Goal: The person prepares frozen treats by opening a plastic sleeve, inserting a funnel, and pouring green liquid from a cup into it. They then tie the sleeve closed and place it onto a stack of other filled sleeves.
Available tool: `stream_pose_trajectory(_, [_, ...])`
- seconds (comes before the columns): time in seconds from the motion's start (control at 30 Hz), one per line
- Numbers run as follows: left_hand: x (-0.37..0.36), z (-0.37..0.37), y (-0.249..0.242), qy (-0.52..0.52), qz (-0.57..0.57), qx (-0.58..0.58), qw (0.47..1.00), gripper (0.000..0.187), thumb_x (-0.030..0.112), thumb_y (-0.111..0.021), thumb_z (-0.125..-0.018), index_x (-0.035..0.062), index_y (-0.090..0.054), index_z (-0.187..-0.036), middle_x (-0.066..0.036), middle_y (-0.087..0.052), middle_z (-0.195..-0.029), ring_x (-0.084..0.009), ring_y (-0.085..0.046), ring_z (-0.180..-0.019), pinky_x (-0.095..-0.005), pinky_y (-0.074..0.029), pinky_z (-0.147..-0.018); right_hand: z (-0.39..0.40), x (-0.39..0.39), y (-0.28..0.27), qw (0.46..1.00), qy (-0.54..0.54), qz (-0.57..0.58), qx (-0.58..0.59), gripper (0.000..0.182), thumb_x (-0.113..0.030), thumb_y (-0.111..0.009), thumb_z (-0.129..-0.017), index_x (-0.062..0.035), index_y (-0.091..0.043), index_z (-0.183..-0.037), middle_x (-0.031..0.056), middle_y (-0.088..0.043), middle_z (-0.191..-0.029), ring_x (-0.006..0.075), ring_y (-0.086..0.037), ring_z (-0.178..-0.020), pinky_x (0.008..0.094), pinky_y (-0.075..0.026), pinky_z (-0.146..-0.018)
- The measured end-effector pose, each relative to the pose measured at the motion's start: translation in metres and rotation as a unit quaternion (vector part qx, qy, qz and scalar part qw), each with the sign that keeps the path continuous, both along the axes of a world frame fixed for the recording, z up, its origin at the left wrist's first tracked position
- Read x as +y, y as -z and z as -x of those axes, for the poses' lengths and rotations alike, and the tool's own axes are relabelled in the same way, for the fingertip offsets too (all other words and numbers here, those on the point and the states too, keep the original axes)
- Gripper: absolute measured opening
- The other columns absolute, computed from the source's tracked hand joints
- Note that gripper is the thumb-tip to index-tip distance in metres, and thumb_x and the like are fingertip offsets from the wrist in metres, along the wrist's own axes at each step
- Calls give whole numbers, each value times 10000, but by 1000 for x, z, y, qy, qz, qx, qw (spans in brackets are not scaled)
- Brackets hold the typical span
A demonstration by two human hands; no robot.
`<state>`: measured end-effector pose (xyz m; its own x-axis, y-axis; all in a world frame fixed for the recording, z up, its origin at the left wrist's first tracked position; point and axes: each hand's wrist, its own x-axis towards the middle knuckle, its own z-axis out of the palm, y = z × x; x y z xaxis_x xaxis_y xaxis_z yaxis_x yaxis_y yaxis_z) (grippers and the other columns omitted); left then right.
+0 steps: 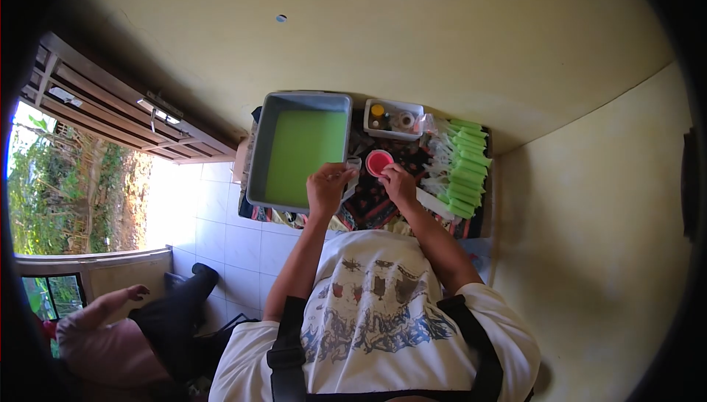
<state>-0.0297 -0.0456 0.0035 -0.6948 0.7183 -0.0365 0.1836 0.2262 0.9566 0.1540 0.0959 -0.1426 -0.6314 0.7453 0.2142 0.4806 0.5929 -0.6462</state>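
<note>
My left hand [326, 187] is closed, its fingers pinching a small clear plastic bag [354, 163] near the right edge of a grey tub. Bright green liquid [305, 148] lies inside that grey tub [257, 159]. Just to the right, my right hand [399, 184] has its fingers closed at the near rim of a round red cup [378, 160] with a pale edge. Whether the cup is a funnel cannot be made out. The two hands are apart, with the cup and the bag side by side between them.
Several filled green plastic tubes [468, 166] are stacked at the table's right. A white bin [395, 132] holding small bottles stands at the back, by the wall. Dark patterned cloth [368, 207] covers the table. At lower left another person [118, 336] sits near the open doorway.
</note>
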Motion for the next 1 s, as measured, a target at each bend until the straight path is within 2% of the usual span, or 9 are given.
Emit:
stream_pose_trajectory(0.03, [0,1,1,1,2,26,1000,247,173,-939,-861,-3,-832,-998,-59,-799,-825,-88,-697,-729,-267,-557,-670,1,0,-2,1000,1,-3,7,188,-106,-837,-862,-67,-801,-1042,100,-736,-1089,335,-740,-1005,433,-603,-872])
stream_pose_trajectory(0.2, [3,5,-6,27,-5,-28,999,224,136,-931,-876,-12,-808,-991,-58,-819,-899,-84,-719,-812,-266,-580,-765,0,-3,-10,996,1,-33,85,150,-87,-820,-895,-46,-797,-1038,104,-741,-1066,326,-746,-983,423,-606,-852])
stream_pose_trajectory(0.27, [4,6,-5,33,-7,-32,999,230,147,-935,-865,-3,-815,-991,-60,-819,-883,-83,-720,-786,-265,-574,-737,2,-7,-33,989,49,20,140,138,-67,-805,-922,-34,-789,-1056,106,-745,-1066,300,-748,-975,406,-603,-846])
stream_pose_trajectory(0.3, [5,7,-1,33,-21,-37,999,237,161,-940,-853,4,-823,-987,-63,-818,-864,-82,-718,-763,-264,-566,-708,4,-10,-53,982,72,46,168,133,-56,-798,-936,-29,-785,-1065,108,-747,-1066,287,-748,-971,397,-601,-842])
stream_pose_trajectory(0.4, [6,12,1,44,-40,-25,998,238,170,-946,-835,19,-832,-981,-68,-823,-859,-92,-730,-746,-273,-563,-692,-2,-16,-130,959,110,-54,257,128,-83,-804,-959,-33,-773,-1073,113,-759,-1067,250,-747,-892,342,-589,-757])
stream_pose_trajectory(0.5, [8,17,-4,52,-41,1,998,229,163,-944,-831,30,-837,-983,-70,-826,-864,-109,-748,-757,-287,-574,-717,-12,-27,-196,949,98,-81,290,153,22,-763,-972,-8,-761,-1121,150,-763,-1114,243,-736,-998,355,-585,-888])
stream_pose_trajectory(0.7, [13,22,-25,103,-45,23,993,227,135,-936,-845,9,-817,-991,-76,-830,-900,-115,-763,-814,-288,-588,-767,3,-44,-263,952,58,-142,265,150,-31,-812,-943,-23,-782,-1090,130,-780,-1082,260,-758,-977,360,-595,-871])
stream_pose_trajectory(0.93, [9,25,-29,137,-103,13,985,222,116,-931,-848,11,-815,-1006,-60,-826,-915,-98,-736,-813,-283,-575,-772,24,-53,-256,962,51,-136,231,158,-82,-842,-907,-63,-800,-1058,86,-776,-1052,272,-761,-911,373,-608,-802])
stream_pose_trajectory(1.0, [5,25,-35,138,-78,33,987,228,111,-932,-833,21,-829,-1015,-91,-815,-938,-146,-758,-842,-309,-586,-783,26,-56,-256,970,28,-128,203,160,-85,-837,-910,-63,-803,-1064,88,-767,-1055,278,-756,-916,382,-611,-809])
